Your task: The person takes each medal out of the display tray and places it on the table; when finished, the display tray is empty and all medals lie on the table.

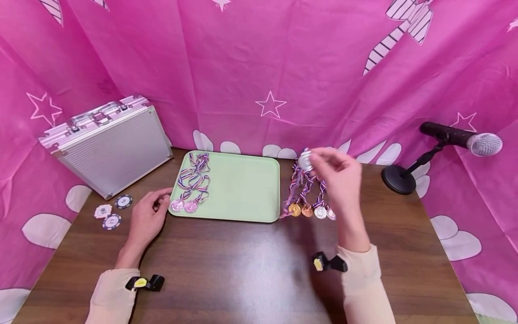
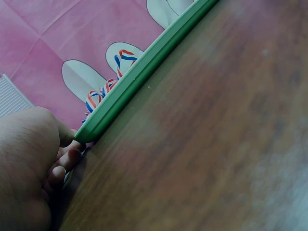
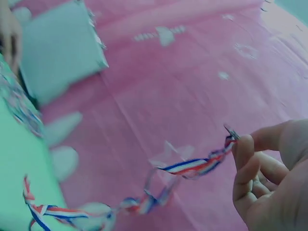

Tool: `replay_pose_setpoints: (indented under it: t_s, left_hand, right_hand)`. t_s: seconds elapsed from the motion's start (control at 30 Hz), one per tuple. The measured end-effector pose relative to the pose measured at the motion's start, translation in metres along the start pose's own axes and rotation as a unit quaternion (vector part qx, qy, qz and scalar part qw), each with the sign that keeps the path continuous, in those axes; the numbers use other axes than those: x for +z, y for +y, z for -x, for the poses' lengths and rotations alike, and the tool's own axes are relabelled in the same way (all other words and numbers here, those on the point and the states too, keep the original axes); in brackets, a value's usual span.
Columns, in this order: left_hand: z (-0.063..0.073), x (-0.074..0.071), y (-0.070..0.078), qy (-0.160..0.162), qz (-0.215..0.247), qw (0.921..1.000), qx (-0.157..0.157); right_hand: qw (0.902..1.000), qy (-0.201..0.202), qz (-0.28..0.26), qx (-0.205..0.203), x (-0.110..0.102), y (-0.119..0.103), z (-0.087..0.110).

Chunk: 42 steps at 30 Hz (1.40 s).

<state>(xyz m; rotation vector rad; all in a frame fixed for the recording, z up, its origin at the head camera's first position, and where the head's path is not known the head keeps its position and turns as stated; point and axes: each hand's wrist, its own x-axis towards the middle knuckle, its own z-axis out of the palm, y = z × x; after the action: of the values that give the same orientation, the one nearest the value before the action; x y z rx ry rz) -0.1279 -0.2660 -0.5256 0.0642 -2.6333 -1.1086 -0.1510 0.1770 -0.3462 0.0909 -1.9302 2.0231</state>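
My right hand [image 1: 339, 177] pinches a silver medal [image 1: 305, 160] between thumb and fingertips, raised above the table right of the green tray [image 1: 243, 189]. Its red, white and blue ribbon [image 3: 195, 167] trails down from the fingers in the right wrist view. Below lie several more medals, among them a gold medal [image 1: 294, 209] and a bronze medal [image 1: 307, 210], ribbons stretched toward the back. My left hand [image 1: 149, 217] grips the tray's left edge near its front corner. Two medals [image 1: 191, 206] with crumpled ribbons lie along the tray's left side.
A silver aluminium case [image 1: 115, 148] stands at the back left. In front of it lie three poker chips [image 1: 111, 221]. A microphone [image 1: 465, 137] on a round black base [image 1: 398, 179] stands at the back right. A pink curtain [image 1: 243, 67] hangs behind the wooden table [image 1: 243, 265].
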Motion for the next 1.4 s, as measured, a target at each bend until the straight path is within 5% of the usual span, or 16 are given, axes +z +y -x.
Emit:
replay_pose_setpoints:
  t_s: [0.3,0.47,0.67,0.93,1.17,1.4]
  left_hand:
    - [0.000,0.000,0.000,-0.002,-0.004,1.0000,0.003]
    - [-0.001,0.000,0.000,0.000,-0.003,1.0000,0.005]
    - [0.000,-0.001,0.000,-0.004,-0.002,1.0000,-0.002]
    - [0.000,0.000,0.000,-0.001,-0.002,1.0000,-0.001]
    - [0.001,-0.002,0.000,-0.006,-0.003,1.0000,-0.007]
    - [0.000,-0.001,0.001,-0.004,-0.001,1.0000,-0.008]
  right_hand:
    - [0.9790,0.164,-0.066,-0.102,-0.055,-0.004,-0.051]
    - [0.9757,0.213,-0.029,-0.043,-0.088,0.032,-0.048]
    - [0.9735,0.204,0.008,0.103,-0.125,0.087,-0.021]
    - [0.9576,0.168,0.126,0.197,-0.163,0.120,0.014]
    - [0.9336,0.093,0.288,0.192,-0.184,0.133,0.035]
    - [0.8914,0.047,0.431,0.132,-0.190,0.139,0.041]
